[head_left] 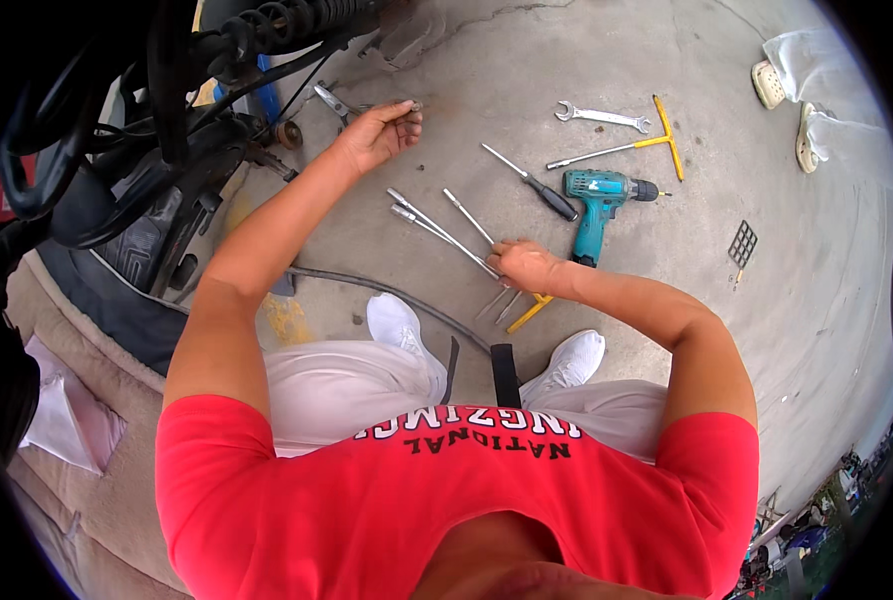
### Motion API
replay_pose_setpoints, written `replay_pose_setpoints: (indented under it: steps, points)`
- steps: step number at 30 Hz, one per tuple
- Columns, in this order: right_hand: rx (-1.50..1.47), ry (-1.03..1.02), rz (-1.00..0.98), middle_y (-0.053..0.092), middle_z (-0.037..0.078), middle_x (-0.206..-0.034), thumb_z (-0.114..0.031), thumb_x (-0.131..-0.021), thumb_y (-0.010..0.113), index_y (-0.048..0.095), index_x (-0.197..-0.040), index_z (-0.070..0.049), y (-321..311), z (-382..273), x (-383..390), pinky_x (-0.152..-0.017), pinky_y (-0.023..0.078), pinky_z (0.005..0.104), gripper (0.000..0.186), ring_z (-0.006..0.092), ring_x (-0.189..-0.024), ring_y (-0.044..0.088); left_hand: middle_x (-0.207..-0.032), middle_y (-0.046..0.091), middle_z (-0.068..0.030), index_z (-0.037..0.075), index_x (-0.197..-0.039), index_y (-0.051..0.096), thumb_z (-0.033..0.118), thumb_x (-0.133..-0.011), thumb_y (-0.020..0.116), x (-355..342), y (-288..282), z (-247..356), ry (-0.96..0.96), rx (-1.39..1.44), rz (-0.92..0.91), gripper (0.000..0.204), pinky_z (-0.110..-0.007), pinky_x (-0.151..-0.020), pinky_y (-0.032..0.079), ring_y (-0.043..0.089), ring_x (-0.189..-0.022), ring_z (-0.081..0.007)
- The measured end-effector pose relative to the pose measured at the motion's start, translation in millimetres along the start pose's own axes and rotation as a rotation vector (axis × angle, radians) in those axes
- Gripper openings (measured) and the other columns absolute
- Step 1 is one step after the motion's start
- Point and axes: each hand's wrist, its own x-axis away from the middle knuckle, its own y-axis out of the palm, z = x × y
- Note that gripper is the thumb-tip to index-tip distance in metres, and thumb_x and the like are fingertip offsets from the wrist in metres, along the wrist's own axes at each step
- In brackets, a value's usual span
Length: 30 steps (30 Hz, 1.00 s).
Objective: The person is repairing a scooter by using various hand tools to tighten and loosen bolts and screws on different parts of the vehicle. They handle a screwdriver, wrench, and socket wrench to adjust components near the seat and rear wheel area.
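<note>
My left hand [381, 135] is closed, its fingers curled, with a small dark metal piece [416, 106] at the fingertips; its exact kind is too small to tell. Lower and to the right, my right hand [524, 265] is closed on the shaft of a T-handle socket wrench lying on the concrete. Bright socket shafts [436, 228] point away from it to the upper left, and a yellow T-handle [529, 313] shows below it. Which shaft belongs to which handle is partly hidden by the fingers. Beside this hand lie a black-handled screwdriver [551, 199] and a teal cordless drill [593, 215].
Farther off lie an open-end wrench [603, 117] and another yellow T-handle wrench [670, 140]. Pliers or scissors [333, 102] rest beyond my left wrist. A vehicle's black frame and spring [276, 22] fill the upper left. A hose [396, 284] crosses before my shoes. Another person's feet [806, 140] stand upper right.
</note>
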Motion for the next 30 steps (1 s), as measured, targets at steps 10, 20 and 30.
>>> replay_pose_setpoints:
  steps: [10, 20, 30]
  points:
    - [0.494, 0.851, 0.190, 0.062, 0.009, -0.093, -0.014, -0.077, 0.060, 0.064, -0.091, -0.008, -18.5, 52.8, -11.4, -0.068, 0.052, 0.0287, 0.015, 0.0212, -0.089, 0.060, -0.094, 0.066, -0.0119, 0.003, -0.095, 0.059, 0.011, -0.090, 0.057, 19.3, -6.4, 20.4, 0.154, -0.012, 0.134, 0.010, -0.032, -0.073, 0.054, 0.065, -0.087, -0.0228]
    - [-0.610, 0.460, 0.857, 0.057, 0.027, -0.077, -0.021, -0.088, 0.047, 0.048, -0.094, 0.003, -107.6, -33.4, -43.9, -0.069, 0.043, 0.0484, 0.025, 0.0442, -0.076, 0.056, -0.113, 0.059, -0.0191, -0.008, -0.111, 0.051, 0.014, -0.094, 0.051, 32.2, 33.4, 40.2, 0.233, 0.045, 0.124, 0.027, -0.037, -0.093, 0.050, 0.058, -0.108, -0.0285]
    - [-0.457, 0.407, 0.971, 0.055, 0.025, -0.080, -0.021, -0.089, 0.049, 0.051, -0.097, 0.003, -109.0, -39.8, -56.7, -0.070, 0.043, 0.0455, 0.025, 0.0409, -0.077, 0.055, -0.120, 0.055, -0.0238, -0.013, -0.118, 0.045, 0.011, -0.096, 0.046, 44.6, 52.9, 39.3, 0.247, 0.066, 0.128, 0.032, -0.039, -0.100, 0.046, 0.054, -0.115, -0.0309]
